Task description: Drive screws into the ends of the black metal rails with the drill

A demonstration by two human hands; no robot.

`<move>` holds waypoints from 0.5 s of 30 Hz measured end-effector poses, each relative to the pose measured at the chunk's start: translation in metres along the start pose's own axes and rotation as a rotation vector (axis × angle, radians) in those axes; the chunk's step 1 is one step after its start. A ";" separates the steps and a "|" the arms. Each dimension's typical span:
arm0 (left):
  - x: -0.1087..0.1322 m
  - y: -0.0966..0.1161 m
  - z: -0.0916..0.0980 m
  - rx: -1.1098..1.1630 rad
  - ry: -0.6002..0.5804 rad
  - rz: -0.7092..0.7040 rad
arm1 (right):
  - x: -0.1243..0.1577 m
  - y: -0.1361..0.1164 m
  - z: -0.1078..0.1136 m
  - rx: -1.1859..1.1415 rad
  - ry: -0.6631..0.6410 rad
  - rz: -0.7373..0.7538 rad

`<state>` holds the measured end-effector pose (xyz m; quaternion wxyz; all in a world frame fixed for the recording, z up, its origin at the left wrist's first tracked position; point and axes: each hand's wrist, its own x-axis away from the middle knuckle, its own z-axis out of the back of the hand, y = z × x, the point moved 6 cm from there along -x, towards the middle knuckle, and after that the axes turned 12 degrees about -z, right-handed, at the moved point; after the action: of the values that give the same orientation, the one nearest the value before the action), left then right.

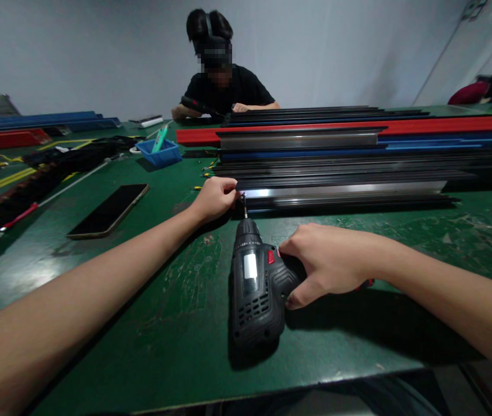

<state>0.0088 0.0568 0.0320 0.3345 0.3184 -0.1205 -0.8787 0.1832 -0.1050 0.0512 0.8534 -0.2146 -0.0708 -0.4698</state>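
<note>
My right hand (330, 260) is wrapped around the grip of a black cordless drill (250, 300) that lies on its side, low over the green table. Its lit bit (245, 207) points away from me and meets the left end of a dark metal profile (341, 190) with a shiny inner face. At that same end, my left hand (215, 199) is closed, thumb and fingers pinching the profile's tip beside the bit. Whether a small screw sits between fingertips and bit is too small to tell.
Behind the profile lie more black, blue and red profiles (423, 126). A phone (110, 211) rests left of my forearm, near a blue bin (159, 155) holding a teal tool (160, 138). Across the table a person (241, 86) bends over another drill. Cables and strips (51, 167) spread at left.
</note>
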 end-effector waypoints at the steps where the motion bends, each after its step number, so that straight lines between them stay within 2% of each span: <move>1: 0.000 0.000 0.000 0.001 0.001 0.000 | 0.000 0.000 0.000 0.002 0.000 -0.003; 15: 0.000 0.001 -0.001 0.012 -0.004 0.012 | 0.002 0.000 0.001 -0.019 0.020 0.011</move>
<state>0.0099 0.0559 0.0320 0.3375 0.3180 -0.1286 -0.8766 0.1845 -0.1060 0.0525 0.8546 -0.2183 -0.0567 -0.4677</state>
